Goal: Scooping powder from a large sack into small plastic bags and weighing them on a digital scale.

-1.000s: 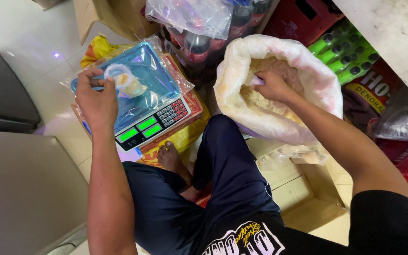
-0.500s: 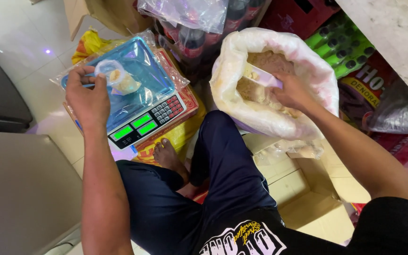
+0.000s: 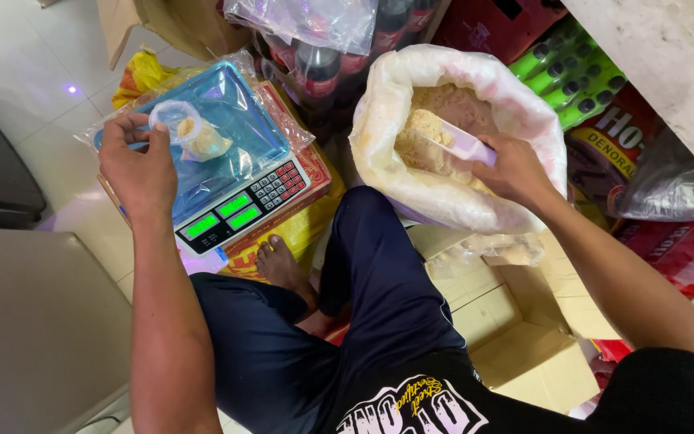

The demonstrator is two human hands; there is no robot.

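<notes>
Scooping is the step in hand: the right hand (image 3: 516, 169) grips a pale scoop (image 3: 455, 141) heaped with tan powder inside the white sack (image 3: 379, 137) at far right. The left hand (image 3: 140, 165) pinches open a small clear bag (image 3: 190, 133) on the blue scale (image 3: 226, 173) at left. Carrying the load over level seems needed.

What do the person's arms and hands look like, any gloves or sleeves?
Both hands are bare: no gloves, rings or watch show on the left hand or the right hand. Both forearms are uncovered. A short black sleeve covers the right upper arm; the left arm shows no sleeve in view.
</notes>
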